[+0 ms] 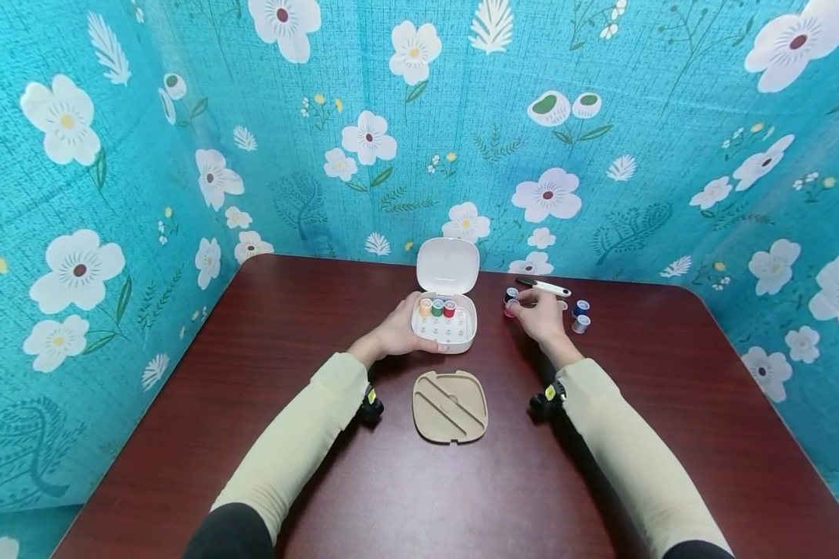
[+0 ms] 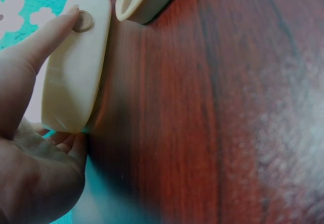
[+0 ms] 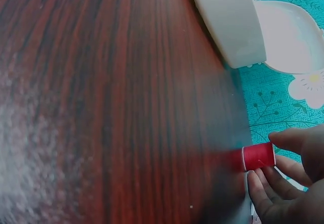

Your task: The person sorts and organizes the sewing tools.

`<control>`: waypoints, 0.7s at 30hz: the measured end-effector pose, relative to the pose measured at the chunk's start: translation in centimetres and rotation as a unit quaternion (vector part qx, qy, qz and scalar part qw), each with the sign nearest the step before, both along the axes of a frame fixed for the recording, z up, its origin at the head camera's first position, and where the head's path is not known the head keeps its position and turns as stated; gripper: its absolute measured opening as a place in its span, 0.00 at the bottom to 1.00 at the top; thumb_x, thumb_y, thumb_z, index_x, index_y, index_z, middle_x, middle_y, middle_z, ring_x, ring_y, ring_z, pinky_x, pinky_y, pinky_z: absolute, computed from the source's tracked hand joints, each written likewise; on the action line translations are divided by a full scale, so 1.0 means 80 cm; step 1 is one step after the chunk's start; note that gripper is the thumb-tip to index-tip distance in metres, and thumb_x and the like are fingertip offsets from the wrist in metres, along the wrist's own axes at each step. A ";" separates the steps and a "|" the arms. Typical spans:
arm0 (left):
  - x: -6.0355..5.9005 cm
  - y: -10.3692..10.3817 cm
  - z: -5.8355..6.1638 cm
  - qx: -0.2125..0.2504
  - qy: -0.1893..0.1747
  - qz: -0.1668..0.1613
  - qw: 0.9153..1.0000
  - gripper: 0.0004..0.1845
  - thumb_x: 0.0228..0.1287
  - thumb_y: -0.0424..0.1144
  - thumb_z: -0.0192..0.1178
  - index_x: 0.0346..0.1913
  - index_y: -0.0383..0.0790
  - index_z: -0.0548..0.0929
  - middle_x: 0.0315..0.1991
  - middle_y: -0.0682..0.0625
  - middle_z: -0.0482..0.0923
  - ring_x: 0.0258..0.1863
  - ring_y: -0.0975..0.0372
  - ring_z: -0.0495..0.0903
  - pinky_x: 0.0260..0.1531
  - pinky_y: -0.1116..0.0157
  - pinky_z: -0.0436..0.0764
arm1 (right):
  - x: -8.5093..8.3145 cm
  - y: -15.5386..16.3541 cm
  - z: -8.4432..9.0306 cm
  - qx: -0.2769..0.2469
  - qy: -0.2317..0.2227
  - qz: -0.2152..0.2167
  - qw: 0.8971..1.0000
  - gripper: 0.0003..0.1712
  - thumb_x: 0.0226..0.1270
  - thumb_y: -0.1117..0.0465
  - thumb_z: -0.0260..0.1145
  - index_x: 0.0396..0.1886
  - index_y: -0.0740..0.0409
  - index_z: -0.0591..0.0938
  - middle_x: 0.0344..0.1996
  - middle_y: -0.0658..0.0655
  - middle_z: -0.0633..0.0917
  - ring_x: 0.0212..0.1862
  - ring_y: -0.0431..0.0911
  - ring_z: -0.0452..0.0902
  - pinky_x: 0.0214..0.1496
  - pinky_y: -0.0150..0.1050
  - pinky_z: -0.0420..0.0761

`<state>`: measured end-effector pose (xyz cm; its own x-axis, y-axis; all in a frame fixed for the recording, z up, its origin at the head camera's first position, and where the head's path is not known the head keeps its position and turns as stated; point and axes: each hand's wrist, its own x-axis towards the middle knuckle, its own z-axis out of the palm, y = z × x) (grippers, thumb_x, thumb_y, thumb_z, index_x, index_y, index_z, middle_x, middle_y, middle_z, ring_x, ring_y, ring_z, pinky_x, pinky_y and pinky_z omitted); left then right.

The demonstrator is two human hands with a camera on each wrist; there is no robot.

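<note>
An open white sewing box [image 1: 467,341] stands toward the back of the table, its lid [image 1: 448,265] tilted up. My left hand [image 1: 400,329] grips its left side, the thumb along the front by a small tan round button [image 2: 83,21]. Yellow [image 1: 426,308], green [image 1: 437,308] and red [image 1: 450,309] thread spools stand in the back row of pegs inside. To the right of the box, my right hand [image 1: 541,318] pinches a pinkish-red thread spool [image 3: 258,157] between thumb and fingers, low at the tabletop. Right behind it is a dark spool [image 1: 510,294].
A tan grooved tray [image 1: 450,419] lies in front of the box. Right of my right hand stand a blue spool [image 1: 581,307] and a pale grey spool [image 1: 581,324]. Behind the hand lies a slim white-and-black tool [image 1: 548,288]. A flowered curtain [image 1: 405,155] borders the table [image 1: 287,310].
</note>
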<state>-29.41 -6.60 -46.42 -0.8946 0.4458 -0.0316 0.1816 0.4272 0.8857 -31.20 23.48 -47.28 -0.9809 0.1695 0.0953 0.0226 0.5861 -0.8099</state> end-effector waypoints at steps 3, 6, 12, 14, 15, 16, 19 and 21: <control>0.000 0.000 -0.001 -0.001 -0.001 0.001 1.000 0.58 0.42 0.43 0.86 0.73 0.38 0.59 0.64 0.40 0.68 0.62 0.51 0.70 0.67 0.52 0.67 | 0.000 0.000 0.000 -0.002 -0.003 0.001 1.000 0.14 0.68 0.64 0.69 0.49 0.70 0.85 0.46 0.68 0.85 0.47 0.56 0.77 0.46 0.42 0.74; -0.001 0.000 -0.001 -0.002 -0.001 0.003 1.000 0.58 0.42 0.42 0.86 0.74 0.38 0.59 0.65 0.39 0.67 0.62 0.50 0.69 0.67 0.52 0.66 | 0.000 0.000 0.000 -0.004 -0.007 0.007 1.000 0.14 0.69 0.64 0.69 0.49 0.69 0.85 0.46 0.68 0.85 0.47 0.56 0.76 0.45 0.41 0.73; -0.002 0.000 0.000 -0.005 -0.003 0.005 1.000 0.59 0.42 0.44 0.85 0.74 0.39 0.59 0.65 0.40 0.67 0.62 0.51 0.68 0.67 0.53 0.66 | 0.001 0.000 0.004 0.005 -0.012 0.024 1.000 0.13 0.70 0.62 0.69 0.48 0.67 0.87 0.47 0.67 0.86 0.45 0.55 0.77 0.43 0.41 0.72; -0.002 0.000 0.000 -0.006 -0.002 0.005 1.000 0.58 0.42 0.44 0.85 0.74 0.39 0.59 0.65 0.40 0.67 0.62 0.52 0.69 0.66 0.53 0.66 | 0.002 0.000 0.004 0.005 -0.013 0.030 0.999 0.12 0.71 0.62 0.69 0.47 0.66 0.88 0.46 0.66 0.87 0.44 0.54 0.76 0.42 0.41 0.71; -0.002 0.000 0.000 -0.004 0.000 0.005 1.000 0.58 0.42 0.44 0.86 0.74 0.39 0.59 0.65 0.40 0.67 0.62 0.52 0.69 0.67 0.53 0.66 | 0.003 -0.001 0.005 0.004 -0.013 0.033 0.999 0.12 0.71 0.62 0.69 0.47 0.66 0.88 0.46 0.66 0.87 0.44 0.53 0.76 0.42 0.41 0.71; -0.002 0.000 0.000 -0.003 0.001 0.005 1.000 0.58 0.42 0.43 0.85 0.74 0.38 0.60 0.64 0.40 0.68 0.62 0.52 0.69 0.67 0.54 0.66 | 0.004 -0.001 0.005 0.003 -0.012 0.038 0.999 0.11 0.71 0.62 0.69 0.47 0.65 0.88 0.45 0.66 0.88 0.44 0.53 0.76 0.42 0.41 0.70; -0.001 0.001 -0.001 0.002 0.003 0.003 1.000 0.57 0.42 0.42 0.85 0.73 0.37 0.60 0.64 0.39 0.68 0.62 0.51 0.69 0.67 0.53 0.66 | 0.007 -0.003 0.004 -0.006 -0.009 0.047 0.999 0.10 0.70 0.64 0.69 0.46 0.66 0.88 0.43 0.65 0.88 0.44 0.53 0.76 0.41 0.41 0.70; 0.000 0.002 -0.002 0.002 0.003 0.003 1.000 0.57 0.42 0.42 0.85 0.73 0.37 0.60 0.64 0.39 0.69 0.62 0.51 0.69 0.67 0.53 0.65 | 0.008 -0.004 0.004 -0.008 -0.008 0.052 0.999 0.10 0.70 0.64 0.68 0.46 0.65 0.88 0.44 0.65 0.88 0.45 0.52 0.75 0.42 0.41 0.71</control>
<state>-29.44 -6.47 -46.58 -0.8972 0.4409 -0.0244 0.1842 0.4238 0.8868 -30.53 23.14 -46.97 -0.9946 0.0687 0.0772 -0.0239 0.5737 -0.8188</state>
